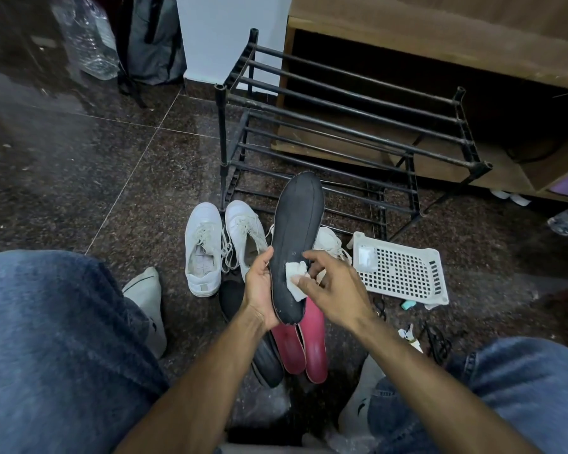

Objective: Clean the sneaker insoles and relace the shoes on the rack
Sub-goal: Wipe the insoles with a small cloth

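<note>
Head view, near to far: knees (46,339) in jeans are framing both forearms. Left hand (259,290) is cupping the heel end of a black insole (295,237), fingers curled round its edge, toe pointing up and away. Right hand (335,286) is pinching a white wipe (295,280) between thumb and fingertips, pressing it on the insole's lower half. Just below the hands, two red insoles (312,348) are lying side by side on the floor (112,165), a second black insole (266,358) beside them. Beyond, a white sneaker pair (223,244) is sitting with laces loose; one shoe is showing its bare inner sole. Another white shoe (328,240) is peeking out behind the held insole. To the right, a white basket (404,273) is lying near small scattered items I cannot identify. Farthest, the black rack (341,126) is standing without shoes. Judgement: cleaning is underway, with wiping in progress on one insole; whether the floor insoles are done I cannot tell. Refitting, relacing and racking are all remaining.
</note>
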`<action>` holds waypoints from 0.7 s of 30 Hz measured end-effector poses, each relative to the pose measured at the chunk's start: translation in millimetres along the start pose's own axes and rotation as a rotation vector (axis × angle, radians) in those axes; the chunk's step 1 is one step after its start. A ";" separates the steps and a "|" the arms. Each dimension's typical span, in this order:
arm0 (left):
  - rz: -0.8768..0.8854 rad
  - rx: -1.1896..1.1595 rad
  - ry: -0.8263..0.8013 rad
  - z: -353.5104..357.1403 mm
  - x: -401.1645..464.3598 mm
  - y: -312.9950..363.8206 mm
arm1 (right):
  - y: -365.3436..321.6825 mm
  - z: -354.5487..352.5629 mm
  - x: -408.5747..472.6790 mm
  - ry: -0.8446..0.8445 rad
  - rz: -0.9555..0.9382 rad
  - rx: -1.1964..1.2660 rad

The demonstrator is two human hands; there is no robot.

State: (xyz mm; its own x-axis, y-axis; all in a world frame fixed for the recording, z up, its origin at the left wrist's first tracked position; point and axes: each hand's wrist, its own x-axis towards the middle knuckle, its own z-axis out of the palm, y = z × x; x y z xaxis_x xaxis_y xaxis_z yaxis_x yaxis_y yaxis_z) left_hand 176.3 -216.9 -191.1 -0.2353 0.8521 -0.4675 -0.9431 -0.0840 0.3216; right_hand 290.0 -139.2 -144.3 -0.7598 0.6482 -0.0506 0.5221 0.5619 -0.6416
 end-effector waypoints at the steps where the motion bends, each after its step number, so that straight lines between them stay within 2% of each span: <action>1: 0.002 -0.008 -0.003 -0.2 -0.1 -0.4 | -1.8 2.4 0.1 -0.013 -0.001 -0.023; 2: 0.002 -0.010 -0.002 0.8 -1.3 -0.4 | -3.5 5.2 0.2 -0.006 0.007 0.031; 5: 0.009 -0.003 0.016 1.2 -3.0 0.2 | -12.0 5.2 4.2 0.044 0.087 0.467; 7: 0.008 -0.002 0.016 2.0 -3.8 0.7 | -15.8 4.2 7.9 0.039 0.150 0.597; 8: 0.005 -0.009 0.013 1.5 -3.2 -0.1 | -15.2 5.8 8.9 0.048 0.157 0.567; 10: -0.002 -0.011 0.013 0.5 -2.0 -1.8 | -8.6 13.0 6.9 0.063 0.121 0.345; 14: -0.021 0.013 0.010 -0.5 -2.5 1.8 | -5.7 19.6 -6.4 0.029 -0.038 -0.051; 21: -0.062 -0.009 -0.008 1.4 -4.6 4.9 | -13.6 23.2 -19.1 0.073 -0.184 -0.294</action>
State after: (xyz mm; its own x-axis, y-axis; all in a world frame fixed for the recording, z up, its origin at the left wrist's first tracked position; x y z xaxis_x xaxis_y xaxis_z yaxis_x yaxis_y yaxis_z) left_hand 173.1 -220.5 -186.3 -0.1745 0.8601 -0.4793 -0.9578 -0.0355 0.2851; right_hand 288.4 -171.2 -152.3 -0.8273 0.5514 0.1074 0.4763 0.7898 -0.3866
